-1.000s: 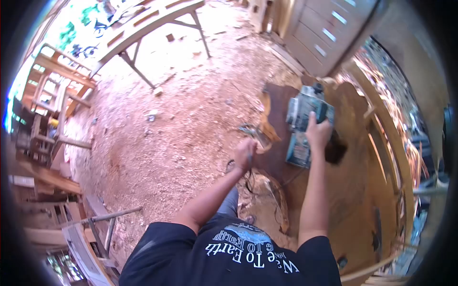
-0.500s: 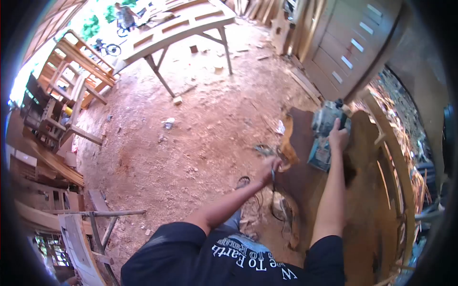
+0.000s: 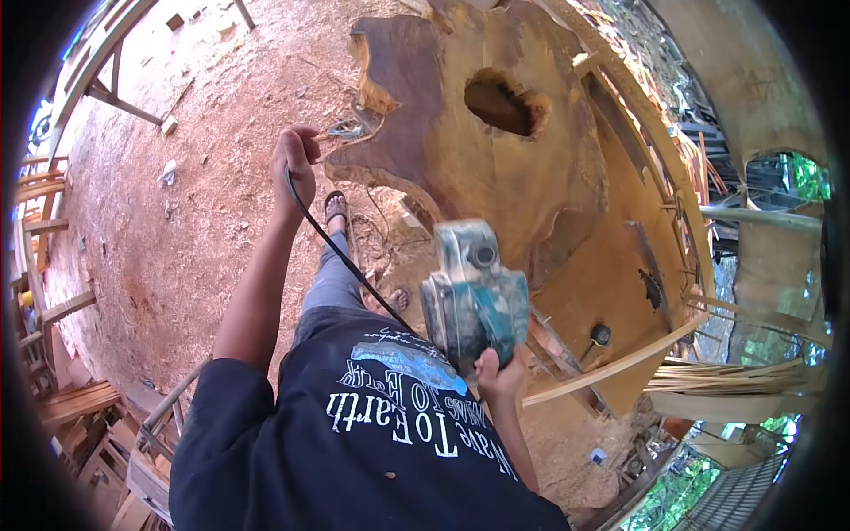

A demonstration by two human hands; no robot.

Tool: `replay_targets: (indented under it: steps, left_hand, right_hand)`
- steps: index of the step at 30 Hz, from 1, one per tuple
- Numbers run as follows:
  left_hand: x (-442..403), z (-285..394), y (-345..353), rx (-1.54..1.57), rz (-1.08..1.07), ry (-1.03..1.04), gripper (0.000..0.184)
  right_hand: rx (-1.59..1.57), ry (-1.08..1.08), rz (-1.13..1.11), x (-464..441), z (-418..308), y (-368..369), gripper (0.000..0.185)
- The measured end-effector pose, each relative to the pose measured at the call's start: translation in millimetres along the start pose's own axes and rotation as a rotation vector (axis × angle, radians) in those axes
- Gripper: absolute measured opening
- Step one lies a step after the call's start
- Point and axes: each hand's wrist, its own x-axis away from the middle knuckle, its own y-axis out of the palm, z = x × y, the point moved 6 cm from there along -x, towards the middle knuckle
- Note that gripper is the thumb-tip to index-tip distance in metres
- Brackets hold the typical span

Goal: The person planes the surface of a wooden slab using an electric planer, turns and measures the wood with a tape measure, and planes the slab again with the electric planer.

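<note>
My left hand (image 3: 297, 168) is raised over the floor at the slab's left, its fingers curled around a black cable (image 3: 332, 237). That cable runs down toward my shirt and the tool. My right hand (image 3: 503, 376) grips the handle of a dusty teal power planer (image 3: 474, 296), held close to my body near the slab's lower edge. Beyond it lies a large brown wooden slab (image 3: 434, 106) with wavy edges and a dark hole (image 3: 503, 104) through it.
A curved wooden rail (image 3: 620, 372) borders the slab's right and near sides. A tape measure (image 3: 600, 334) rests inside it. Wood shavings cover the floor (image 3: 204, 230). Wooden frames (image 3: 53, 221) stand at the left, thin wood strips (image 3: 726, 376) at the right.
The planer in my right hand has come off the slab and back toward my body, baring the hole. My left hand has lifted with the cable, and the view has turned right.
</note>
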Motion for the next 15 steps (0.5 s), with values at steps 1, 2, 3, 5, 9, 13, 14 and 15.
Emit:
replay_targets:
  steps: [1, 2, 3, 5, 9, 13, 14, 15]
  left_hand:
    - [4.5, -5.5, 1.9, -0.040, -0.026, 0.004, 0.066]
    - [7.6, -18.3, 2.5, -0.077, -0.053, 0.012, 0.064]
    - [12.1, -29.3, 5.2, -0.113, -0.078, 0.020, 0.062]
    - [20.9, -60.3, 9.7, -0.190, -0.060, -0.134, 0.057]
    - [20.3, -89.3, 16.0, -0.418, -0.043, -0.262, 0.043]
    - [12.6, -90.9, 14.9, -0.413, -0.116, -0.382, 0.035]
    - [11.3, -97.2, 13.3, -0.412, -0.139, -0.399, 0.035]
    - [9.1, -100.3, 11.5, -0.412, -0.162, -0.417, 0.036]
  right_hand:
    - [0.013, 0.023, 0.003, 10.1, 7.0, -10.2, 0.045]
    - [-0.021, 0.094, -0.017, 12.8, -1.1, -16.5, 0.048]
    - [-0.054, 0.163, -0.039, 14.7, -4.1, -19.2, 0.050]
    - [-0.066, 0.028, -0.029, -4.5, -15.0, -15.7, 0.046]
    - [-0.087, -0.087, -0.045, -62.2, -54.5, 20.9, 0.035]
    - [-0.091, -0.136, -0.038, -121.5, -95.5, 61.1, 0.035]
    - [-0.089, -0.150, -0.032, -134.5, -106.3, 69.6, 0.036]
    - [-0.077, -0.164, -0.018, -147.8, -113.8, 77.2, 0.038]
